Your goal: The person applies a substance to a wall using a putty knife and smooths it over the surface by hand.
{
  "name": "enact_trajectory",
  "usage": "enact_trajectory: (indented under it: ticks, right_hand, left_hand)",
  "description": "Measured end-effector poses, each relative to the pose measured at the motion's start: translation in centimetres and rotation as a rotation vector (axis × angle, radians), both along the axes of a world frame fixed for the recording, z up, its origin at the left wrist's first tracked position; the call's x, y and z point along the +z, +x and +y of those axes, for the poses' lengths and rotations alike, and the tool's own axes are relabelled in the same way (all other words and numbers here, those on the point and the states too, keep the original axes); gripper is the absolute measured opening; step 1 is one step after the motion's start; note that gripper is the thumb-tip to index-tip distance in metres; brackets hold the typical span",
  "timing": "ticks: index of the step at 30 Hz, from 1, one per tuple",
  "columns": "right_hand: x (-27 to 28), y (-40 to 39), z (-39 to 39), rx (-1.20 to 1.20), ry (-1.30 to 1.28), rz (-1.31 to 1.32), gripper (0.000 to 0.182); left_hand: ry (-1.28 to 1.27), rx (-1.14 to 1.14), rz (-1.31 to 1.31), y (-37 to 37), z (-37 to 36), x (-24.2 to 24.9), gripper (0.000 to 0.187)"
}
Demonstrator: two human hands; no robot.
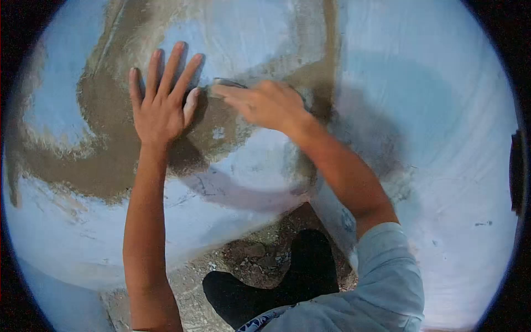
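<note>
My left hand (161,113) lies flat with its fingers spread on a brown patch (105,149) of the pale blue wall (254,27). It holds nothing. To its right, my right hand (271,105) is closed round a thin flat tool (229,83), of which only a dark edge shows past the fingers. The tool lies against the wall at the upper border of the brown patch. Most of it is hidden by the hand.
A vertical corner line (330,55) divides this wall from a pale wall (459,166) on the right. Below is a rough floor (193,288) strewn with debris, and my dark-clad legs (310,265). A dark object (517,171) stands at the far right edge.
</note>
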State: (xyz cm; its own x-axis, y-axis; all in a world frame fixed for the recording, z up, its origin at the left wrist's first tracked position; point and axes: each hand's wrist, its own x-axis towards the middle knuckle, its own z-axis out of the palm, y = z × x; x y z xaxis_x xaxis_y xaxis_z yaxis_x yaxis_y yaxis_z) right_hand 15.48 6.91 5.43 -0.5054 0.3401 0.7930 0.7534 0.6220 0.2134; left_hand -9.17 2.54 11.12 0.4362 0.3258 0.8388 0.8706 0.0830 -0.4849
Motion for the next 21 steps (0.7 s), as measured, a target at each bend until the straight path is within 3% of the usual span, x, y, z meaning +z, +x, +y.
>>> enact_trajectory:
  ticks: [2,7,13,15,17,21]
  right_hand:
    - [1.8,-0.7,-2.3,0.024,-0.050,0.037,0.036]
    - [-0.9,4.2,-0.2,0.010,-0.387,0.229,0.038]
    - [2.3,0.5,-1.8,-0.036,-0.263,0.056,0.041]
    - [-1.0,4.2,0.7,0.071,-0.206,0.246,0.039]
    - [-0.8,4.4,0.5,0.080,-0.140,0.277,0.038]
    - [-0.1,1.3,0.0,0.046,-0.082,0.179,0.038]
  left_hand:
    - [0.007,-0.029,0.007,-0.2,0.3,0.0,0.050]
    - [0.023,-0.070,-0.010,-0.2,0.7,-0.3,0.050]
    - [-0.024,-0.030,0.008,-0.3,0.2,0.1,0.054]
    - [0.007,-0.089,-0.004,-0.4,0.6,-0.2,0.054]
    - [0.008,-0.049,-0.003,-0.3,0.4,0.0,0.054]
    - [-0.006,-0.026,0.007,-0.1,0.5,-0.3,0.054]
